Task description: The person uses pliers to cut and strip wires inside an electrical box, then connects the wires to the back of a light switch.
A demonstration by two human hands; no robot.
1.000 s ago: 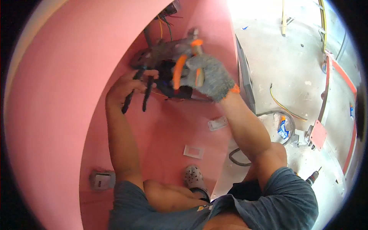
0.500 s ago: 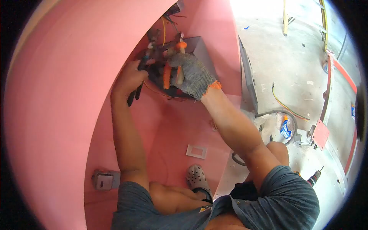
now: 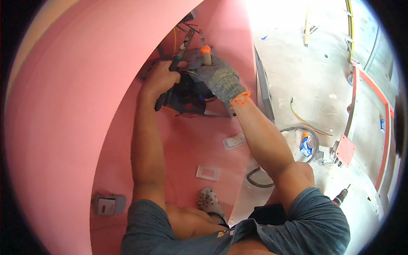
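My bare left hand (image 3: 161,78) is closed around black-handled pliers (image 3: 175,63), whose dark handles stick out below the fist and whose worn metal end points up. In my right hand (image 3: 221,78), covered by a grey knit glove with an orange cuff, is a pair of pliers with tan and orange handles (image 3: 206,55). Their metal tip points up, beside the end of the black pair. Thin wires (image 3: 175,40), yellow, red and dark, hang from an opening in the pink wall above. Behind both hands lies a dark grey box (image 3: 216,108) with coloured wire ends.
A curved pink wall (image 3: 63,106) fills the left side. On the pink surface below are a white frame (image 3: 208,173), a white plate (image 3: 233,142) and a socket box (image 3: 109,205). A drill (image 3: 341,196), grey conduit (image 3: 260,183) and loose wires (image 3: 304,119) lie at right.
Both pliers' ends have swung up near the wires. My left hand has moved right and my right hand slightly right and down; the white plate now shows beside my right forearm.
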